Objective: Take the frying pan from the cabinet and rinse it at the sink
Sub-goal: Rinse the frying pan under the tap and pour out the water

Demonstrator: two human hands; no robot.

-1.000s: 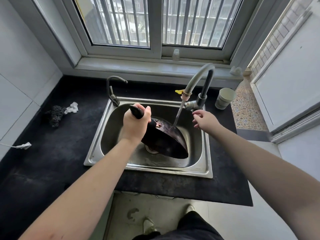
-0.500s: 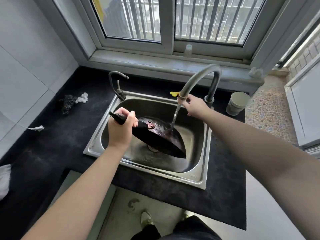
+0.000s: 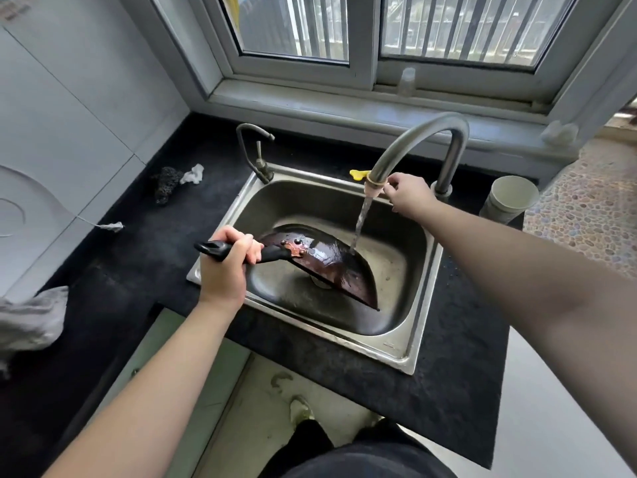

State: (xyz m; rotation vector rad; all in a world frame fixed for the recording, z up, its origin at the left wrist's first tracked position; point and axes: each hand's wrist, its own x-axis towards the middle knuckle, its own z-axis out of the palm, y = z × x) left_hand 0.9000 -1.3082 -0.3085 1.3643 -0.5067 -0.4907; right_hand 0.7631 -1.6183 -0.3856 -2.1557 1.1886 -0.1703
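Note:
A dark frying pan (image 3: 320,262) hangs tilted inside the steel sink (image 3: 396,350), its inner face turned up and away. My left hand (image 3: 229,263) grips its black handle over the sink's left rim. Water runs from the curved grey tap (image 3: 410,143) onto the pan's far side. My right hand (image 3: 408,196) is at the spout's tip, with its fingers pinching the nozzle end.
A smaller dark tap (image 3: 256,150) stands at the sink's back left. A pale cup (image 3: 510,200) sits on the black counter (image 3: 458,391) at the right. A scrubber with a rag (image 3: 172,179) and a grey cloth (image 3: 31,322) lie at the left. A small bottle (image 3: 406,81) stands on the window sill.
My right hand moved from beside the tap's base up to the spout tip. My left hand drew the pan handle toward the left rim, and the stream now strikes the pan further from the handle.

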